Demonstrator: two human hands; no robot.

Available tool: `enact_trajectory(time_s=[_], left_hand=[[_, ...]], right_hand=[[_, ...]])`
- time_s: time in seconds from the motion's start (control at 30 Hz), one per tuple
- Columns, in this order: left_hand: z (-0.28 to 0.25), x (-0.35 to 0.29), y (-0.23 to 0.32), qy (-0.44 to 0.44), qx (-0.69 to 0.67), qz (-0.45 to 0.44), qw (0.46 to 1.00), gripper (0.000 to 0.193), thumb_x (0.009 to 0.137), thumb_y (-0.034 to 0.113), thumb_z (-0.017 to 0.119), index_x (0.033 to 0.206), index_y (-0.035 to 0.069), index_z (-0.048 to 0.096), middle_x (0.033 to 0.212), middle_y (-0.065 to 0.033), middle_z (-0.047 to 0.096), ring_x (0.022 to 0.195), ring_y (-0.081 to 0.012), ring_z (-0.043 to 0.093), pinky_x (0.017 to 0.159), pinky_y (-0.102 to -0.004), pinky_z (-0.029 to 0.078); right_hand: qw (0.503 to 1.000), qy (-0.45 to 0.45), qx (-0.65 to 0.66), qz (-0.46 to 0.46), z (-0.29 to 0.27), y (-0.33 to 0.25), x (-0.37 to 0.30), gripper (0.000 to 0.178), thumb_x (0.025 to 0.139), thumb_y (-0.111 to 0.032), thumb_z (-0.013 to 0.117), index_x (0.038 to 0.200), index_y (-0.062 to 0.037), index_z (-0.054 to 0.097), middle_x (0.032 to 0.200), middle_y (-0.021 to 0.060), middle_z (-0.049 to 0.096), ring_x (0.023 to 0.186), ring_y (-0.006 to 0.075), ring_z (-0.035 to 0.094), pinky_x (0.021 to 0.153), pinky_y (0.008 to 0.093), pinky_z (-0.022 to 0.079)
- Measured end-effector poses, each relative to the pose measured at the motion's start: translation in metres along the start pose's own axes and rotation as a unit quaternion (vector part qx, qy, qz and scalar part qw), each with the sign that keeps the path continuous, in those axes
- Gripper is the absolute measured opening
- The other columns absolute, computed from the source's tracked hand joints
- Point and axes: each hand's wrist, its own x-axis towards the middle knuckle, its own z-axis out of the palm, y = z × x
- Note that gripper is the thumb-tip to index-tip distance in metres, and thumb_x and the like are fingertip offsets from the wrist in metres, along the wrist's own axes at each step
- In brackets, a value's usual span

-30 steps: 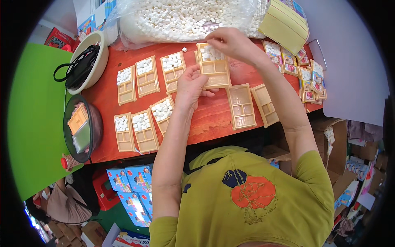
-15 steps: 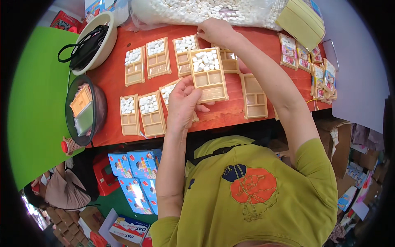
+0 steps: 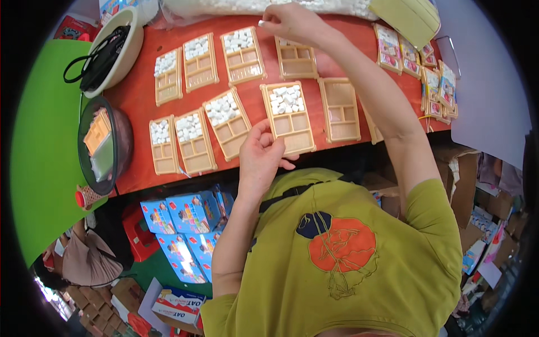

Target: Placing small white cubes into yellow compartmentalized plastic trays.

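My left hand (image 3: 261, 157) grips the lower left edge of a tan compartment tray (image 3: 296, 143), its thumb along the side. Small white marshmallow-like pieces (image 3: 286, 99) fill the tray's large far compartment; its smaller near ones hold none. Beyond it, my right hand (image 3: 295, 22) is closed in a pinch, with a small white piece (image 3: 261, 23) showing at its fingertips. Beneath that wrist lies another tray (image 3: 297, 66), its far end partly hidden. Left of my left hand is a filled tray (image 3: 236, 132); to the right of the held one, an unfilled tray (image 3: 341, 112).
Several filled trays (image 3: 199, 78) stand in two rows on the red table (image 3: 135, 135). A large bag of white pieces (image 3: 219, 7) lies along the far edge. Two bowls, cream (image 3: 126, 67) and dark (image 3: 115, 157), stand at left; wrapped packs (image 3: 390, 48) at right.
The held tray has come nearer to me, down into the front row, and no longer covers the trays behind it. My right hand has lifted away from the far row. The whole view has shifted.
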Motion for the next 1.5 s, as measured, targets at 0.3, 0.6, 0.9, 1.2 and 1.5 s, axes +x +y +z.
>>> enact_trajectory(time_s=[0.3,0.6,0.9,1.2,1.5], left_hand=[[-0.003,-0.008,-0.015,0.075,0.138,0.024,0.987,0.043,0.095,0.007,0.056,0.134,-0.005,0.044,0.082,-0.0099,0.067,0.060,-0.0127,0.064,0.046,-0.0243,0.050],[0.007,-0.024,-0.011,0.213,0.687,0.260,0.645,0.041,0.092,0.024,0.064,0.124,0.000,0.056,0.076,-0.0131,0.060,0.063,-0.0299,0.065,0.056,-0.0364,0.053],[0.063,0.007,-0.036,-0.087,0.660,0.494,0.559,0.034,0.077,0.009,0.065,0.109,-0.002,0.060,0.109,-0.0159,0.055,0.079,-0.0228,0.060,0.058,-0.0309,0.054],[0.059,0.018,-0.038,-0.072,0.646,0.489,0.581,0.018,0.076,0.006,0.065,0.091,-0.001,0.060,0.109,-0.0147,0.055,0.081,-0.0232,0.058,0.061,-0.0311,0.054],[0.061,0.033,0.013,0.007,0.251,0.245,0.937,0.059,0.092,0.017,0.067,0.140,0.000,0.038,0.116,-0.0157,0.059,0.087,-0.0195,0.064,0.064,-0.0338,0.056]], right_hand=[[0.994,-0.027,0.106,0.009,-0.036,-0.031,-0.103,0.027,0.093,-0.023,0.065,0.101,0.0025,0.064,0.075,0.0085,0.061,0.069,0.0123,0.055,0.066,0.0276,0.047],[0.982,-0.030,0.161,0.096,-0.079,-0.003,-0.171,0.021,0.092,-0.020,0.066,0.096,0.0005,0.064,0.076,0.0049,0.060,0.071,0.0111,0.056,0.066,0.0280,0.047],[0.999,0.020,-0.006,0.037,-0.039,0.007,-0.194,0.022,0.087,-0.012,0.062,0.106,-0.0025,0.064,0.097,0.0149,0.064,0.088,0.0337,0.063,0.074,0.0412,0.052],[0.991,0.005,-0.128,0.023,-0.026,0.020,-0.174,0.011,0.089,-0.014,0.061,0.093,-0.0038,0.061,0.091,0.0126,0.058,0.089,0.0318,0.063,0.073,0.0430,0.052],[0.995,-0.053,-0.080,0.001,-0.079,-0.004,-0.133,0.014,0.089,-0.015,0.060,0.092,-0.0020,0.062,0.094,0.0147,0.062,0.092,0.0345,0.063,0.076,0.0456,0.051]])
